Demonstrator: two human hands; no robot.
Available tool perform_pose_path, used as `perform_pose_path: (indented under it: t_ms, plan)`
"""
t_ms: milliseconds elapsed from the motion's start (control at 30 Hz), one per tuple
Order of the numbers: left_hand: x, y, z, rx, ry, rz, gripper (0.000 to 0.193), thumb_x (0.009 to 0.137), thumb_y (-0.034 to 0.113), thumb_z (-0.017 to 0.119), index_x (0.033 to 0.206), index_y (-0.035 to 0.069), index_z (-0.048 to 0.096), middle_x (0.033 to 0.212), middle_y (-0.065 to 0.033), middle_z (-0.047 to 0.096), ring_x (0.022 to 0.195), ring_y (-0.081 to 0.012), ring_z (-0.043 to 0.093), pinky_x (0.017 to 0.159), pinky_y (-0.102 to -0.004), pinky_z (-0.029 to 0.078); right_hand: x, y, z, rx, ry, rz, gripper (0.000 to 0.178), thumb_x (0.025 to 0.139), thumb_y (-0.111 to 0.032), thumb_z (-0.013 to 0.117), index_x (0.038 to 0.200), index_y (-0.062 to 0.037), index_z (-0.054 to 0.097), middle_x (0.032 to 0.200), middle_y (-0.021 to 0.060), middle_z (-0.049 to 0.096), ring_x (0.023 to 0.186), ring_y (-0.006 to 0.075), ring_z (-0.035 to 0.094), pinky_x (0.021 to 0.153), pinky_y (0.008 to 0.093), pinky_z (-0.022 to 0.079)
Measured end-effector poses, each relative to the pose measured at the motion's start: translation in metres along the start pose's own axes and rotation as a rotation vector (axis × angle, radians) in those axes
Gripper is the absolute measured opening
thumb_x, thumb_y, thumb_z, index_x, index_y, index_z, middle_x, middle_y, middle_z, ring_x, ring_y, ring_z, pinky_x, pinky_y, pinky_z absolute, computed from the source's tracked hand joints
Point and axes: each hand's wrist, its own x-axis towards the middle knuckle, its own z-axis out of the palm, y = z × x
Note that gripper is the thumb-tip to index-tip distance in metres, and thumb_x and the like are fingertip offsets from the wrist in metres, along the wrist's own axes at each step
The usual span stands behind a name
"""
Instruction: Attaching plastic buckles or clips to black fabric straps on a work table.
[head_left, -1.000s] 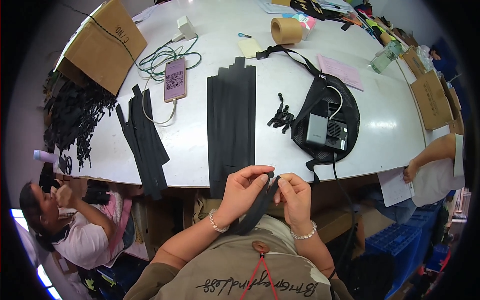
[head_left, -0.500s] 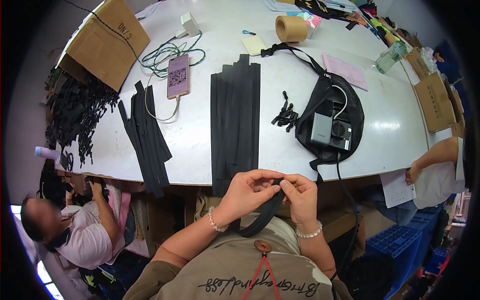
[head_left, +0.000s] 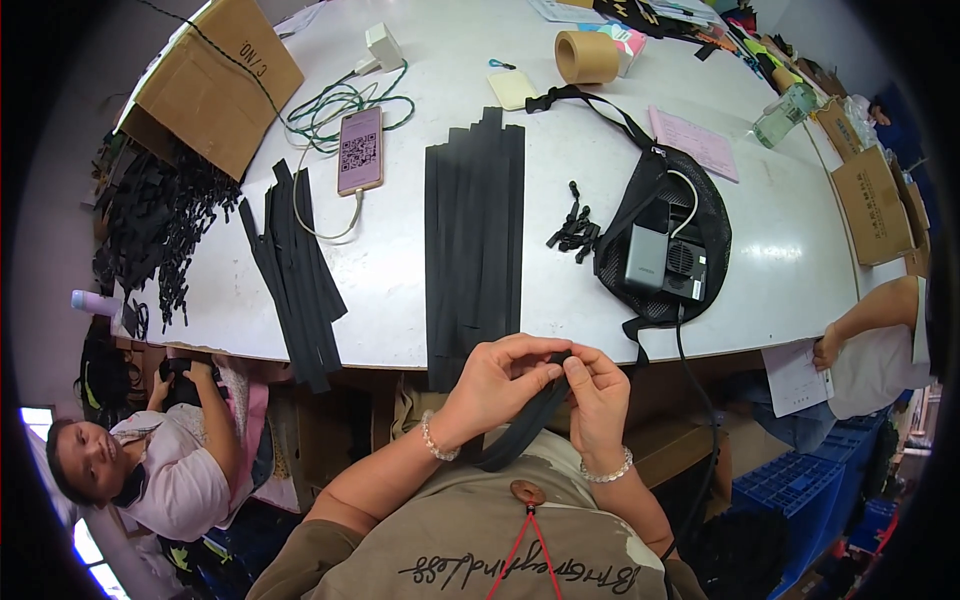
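At the table's near edge, my left hand (head_left: 508, 383) and my right hand (head_left: 598, 402) pinch one end of a black zipper (head_left: 522, 437) between thumbs and fingers. The rest of it loops down in front of my shirt. My fingertips almost meet and hide whatever small part sits between them. Just beyond, a neat stack of long black zippers (head_left: 474, 240) lies lengthwise on the white table, its near end hanging over the edge. A looser bunch of black zippers (head_left: 293, 275) lies to the left. Several small black zipper pulls (head_left: 573, 232) are heaped to the right.
A black mesh bag (head_left: 712, 215) holds a grey power bank (head_left: 646, 258). A phone (head_left: 360, 150) with cables, a cardboard box (head_left: 215, 85), a black tangled pile (head_left: 165, 230), a tape roll (head_left: 587, 57) and a bottle (head_left: 785, 115) stand around. One person (head_left: 185, 455) sits left, another person's arm (head_left: 870, 318) is right.
Both hands stay pinched on the zipper; my right hand has shifted slightly left. The person on the left has raised their head and moved their hands.
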Motion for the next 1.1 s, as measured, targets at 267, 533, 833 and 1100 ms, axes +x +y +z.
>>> perform_pose_path:
  t_ms: [267, 533, 833, 1100]
  plan:
    - [0.005, -0.005, -0.004, -0.159, 0.105, -0.009, 0.024, 0.086, 0.001, 0.061, 0.109, 0.0, 0.064, 0.084, 0.0006, 0.06, 0.078, -0.0029, 0.054, 0.071, -0.0179, 0.047, -0.003, 0.007, -0.011, -0.01, -0.104, 0.059, 0.009, 0.089, -0.007, 0.058, 0.089, 0.0014, 0.061, 0.069, 0.0026, 0.06, 0.057, 0.0076, 0.05, 0.053, 0.0199, 0.04]
    - [0.008, -0.009, -0.006, -0.202, 0.084, 0.003, 0.02, 0.089, 0.001, 0.054, 0.107, -0.001, 0.064, 0.092, -0.0029, 0.065, 0.081, -0.0047, 0.056, 0.071, -0.0186, 0.047, 0.001, -0.008, -0.004, 0.115, -0.185, 0.1, 0.019, 0.093, -0.014, 0.051, 0.077, -0.0048, 0.053, 0.066, -0.0002, 0.052, 0.049, 0.0039, 0.037, 0.045, 0.0186, 0.03]
    - [0.004, -0.012, -0.003, -0.186, 0.067, -0.04, 0.017, 0.09, 0.003, 0.054, 0.101, -0.001, 0.066, 0.09, -0.0007, 0.065, 0.08, -0.0033, 0.054, 0.072, -0.0186, 0.045, 0.008, -0.015, -0.013, -0.106, -0.332, -0.037, 0.018, 0.086, 0.0, 0.052, 0.068, -0.0027, 0.049, 0.068, -0.0035, 0.045, 0.056, 0.0018, 0.034, 0.049, 0.0187, 0.025]
    - [0.003, -0.011, 0.002, -0.179, 0.053, 0.036, 0.015, 0.09, 0.003, 0.054, 0.099, -0.001, 0.065, 0.085, -0.0012, 0.063, 0.076, -0.0041, 0.053, 0.069, -0.0192, 0.044, 0.009, -0.019, -0.015, -0.198, -0.39, -0.006, 0.017, 0.082, 0.005, 0.053, 0.067, -0.0017, 0.049, 0.07, -0.0042, 0.046, 0.063, 0.0021, 0.036, 0.056, 0.0185, 0.029]
